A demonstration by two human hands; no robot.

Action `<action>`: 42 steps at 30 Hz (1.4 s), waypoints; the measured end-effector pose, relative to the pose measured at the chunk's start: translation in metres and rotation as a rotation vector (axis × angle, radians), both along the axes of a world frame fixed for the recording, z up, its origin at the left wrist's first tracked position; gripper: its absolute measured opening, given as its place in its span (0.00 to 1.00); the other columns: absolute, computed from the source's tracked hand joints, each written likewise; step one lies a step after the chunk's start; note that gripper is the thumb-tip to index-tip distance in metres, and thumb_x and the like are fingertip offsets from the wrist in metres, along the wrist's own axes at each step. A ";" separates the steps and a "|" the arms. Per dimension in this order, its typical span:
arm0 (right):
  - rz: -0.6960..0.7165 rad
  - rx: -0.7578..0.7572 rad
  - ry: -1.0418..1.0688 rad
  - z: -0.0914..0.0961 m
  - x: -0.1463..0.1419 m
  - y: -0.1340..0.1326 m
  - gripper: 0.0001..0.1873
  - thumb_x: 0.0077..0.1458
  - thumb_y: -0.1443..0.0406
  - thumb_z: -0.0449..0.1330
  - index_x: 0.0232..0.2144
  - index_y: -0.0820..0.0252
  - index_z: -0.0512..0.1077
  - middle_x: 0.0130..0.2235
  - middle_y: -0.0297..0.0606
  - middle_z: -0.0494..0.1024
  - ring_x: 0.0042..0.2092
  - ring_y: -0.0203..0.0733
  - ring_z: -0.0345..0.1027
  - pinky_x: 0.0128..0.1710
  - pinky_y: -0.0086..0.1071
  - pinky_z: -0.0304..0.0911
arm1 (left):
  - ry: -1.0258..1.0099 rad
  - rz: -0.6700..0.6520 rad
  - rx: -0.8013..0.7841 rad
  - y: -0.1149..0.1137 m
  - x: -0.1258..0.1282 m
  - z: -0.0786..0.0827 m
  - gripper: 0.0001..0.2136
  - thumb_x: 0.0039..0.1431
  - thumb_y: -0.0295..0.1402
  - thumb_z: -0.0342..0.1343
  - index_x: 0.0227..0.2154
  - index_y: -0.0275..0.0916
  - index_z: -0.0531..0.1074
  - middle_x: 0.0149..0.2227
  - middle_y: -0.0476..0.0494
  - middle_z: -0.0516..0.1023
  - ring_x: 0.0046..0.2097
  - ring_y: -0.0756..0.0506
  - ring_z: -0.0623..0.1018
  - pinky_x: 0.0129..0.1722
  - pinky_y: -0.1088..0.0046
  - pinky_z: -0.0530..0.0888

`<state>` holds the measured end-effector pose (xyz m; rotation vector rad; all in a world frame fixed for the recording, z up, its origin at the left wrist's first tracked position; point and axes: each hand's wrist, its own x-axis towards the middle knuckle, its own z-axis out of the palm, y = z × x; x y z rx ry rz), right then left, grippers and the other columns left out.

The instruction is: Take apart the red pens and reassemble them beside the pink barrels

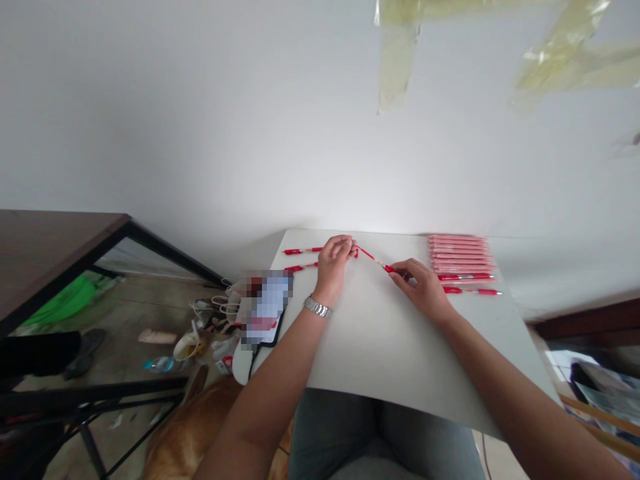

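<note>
A thin red pen (373, 258), pale along its middle, slants between my two hands just above the white table (380, 333). My left hand (337, 257) pinches its upper end, fingers closed. The lower, red end is gripped by my right hand (417, 283) between thumb and fingers. A small red piece (357, 253) shows just under my left fingertips; its kind is unclear. Left of that hand lie two red pens, one farther back (300, 251) and one nearer (300, 268), each partly hidden by the hand.
Beyond my right hand are a row of pinkish sticks (460, 253) and red pens (473, 291). A phone (270, 310) with a cable rests at the table's left edge. A wall stands behind. At left are a dark desk (65, 230) and a brown-furred animal (195, 433).
</note>
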<state>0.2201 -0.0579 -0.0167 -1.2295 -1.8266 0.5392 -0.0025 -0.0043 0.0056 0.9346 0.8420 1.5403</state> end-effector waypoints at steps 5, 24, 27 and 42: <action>-0.001 0.016 0.007 0.000 0.000 0.000 0.15 0.67 0.52 0.59 0.44 0.55 0.78 0.38 0.41 0.79 0.35 0.43 0.74 0.35 0.39 0.72 | 0.096 0.017 0.051 -0.002 0.000 -0.002 0.15 0.56 0.42 0.70 0.43 0.41 0.78 0.41 0.44 0.80 0.42 0.48 0.79 0.46 0.69 0.77; 0.005 0.016 0.027 0.002 -0.002 -0.001 0.14 0.67 0.53 0.60 0.44 0.55 0.78 0.37 0.40 0.78 0.35 0.43 0.74 0.36 0.39 0.72 | -0.069 -0.117 -0.098 -0.004 0.006 -0.003 0.13 0.53 0.39 0.73 0.36 0.39 0.78 0.40 0.47 0.79 0.41 0.52 0.78 0.49 0.71 0.75; 0.007 0.020 0.027 0.002 -0.002 -0.001 0.14 0.67 0.53 0.59 0.44 0.54 0.78 0.37 0.40 0.78 0.35 0.43 0.74 0.35 0.39 0.72 | -0.045 -0.101 -0.091 -0.004 0.004 0.000 0.13 0.52 0.39 0.74 0.36 0.39 0.79 0.41 0.45 0.80 0.43 0.50 0.79 0.49 0.69 0.76; -0.011 0.051 0.050 0.002 -0.001 -0.001 0.13 0.68 0.53 0.59 0.44 0.55 0.76 0.39 0.40 0.79 0.35 0.43 0.74 0.36 0.39 0.72 | 0.309 0.165 0.108 0.005 -0.021 0.004 0.12 0.61 0.44 0.66 0.39 0.41 0.77 0.42 0.40 0.81 0.45 0.44 0.80 0.50 0.65 0.75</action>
